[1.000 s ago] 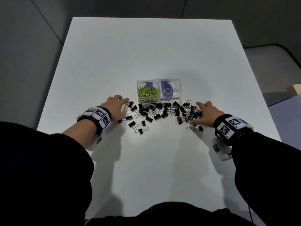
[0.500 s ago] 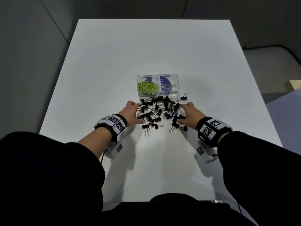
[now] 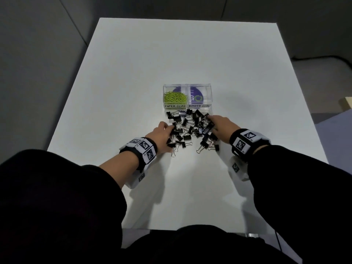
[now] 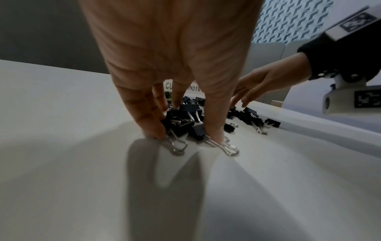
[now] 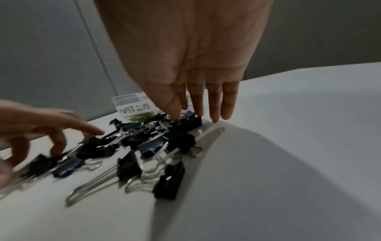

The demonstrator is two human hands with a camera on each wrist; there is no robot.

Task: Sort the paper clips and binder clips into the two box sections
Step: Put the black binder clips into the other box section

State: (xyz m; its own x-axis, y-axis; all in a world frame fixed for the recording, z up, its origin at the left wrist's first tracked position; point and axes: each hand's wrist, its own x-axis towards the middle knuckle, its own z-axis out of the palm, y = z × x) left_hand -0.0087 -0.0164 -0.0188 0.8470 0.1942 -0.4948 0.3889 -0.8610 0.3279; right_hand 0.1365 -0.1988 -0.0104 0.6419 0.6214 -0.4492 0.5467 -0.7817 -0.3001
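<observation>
A clear two-section box (image 3: 210, 96) stands mid-table, labelled PAPER CLIPS on the left and BINDER CLIPS on the right. Green paper clips (image 3: 174, 96) fill the left section; the right section shows only a purple print. Several black binder clips (image 3: 190, 128) lie heaped just in front of the box. My left hand (image 3: 162, 134) presses against the heap's left side with straight fingers (image 4: 151, 124). My right hand (image 3: 222, 123) flanks the right side, its straight fingers (image 5: 226, 104) pointing down at the clips (image 5: 156, 143).
The white table (image 3: 190, 54) reaches far beyond the box. Grey floor and a wall surround it, and a pale block (image 3: 347, 103) sits off the right edge. Wrist bands with printed markers ride on both forearms.
Both hands have swept inward, pushing the spread binder clips into a tighter heap in front of the box.
</observation>
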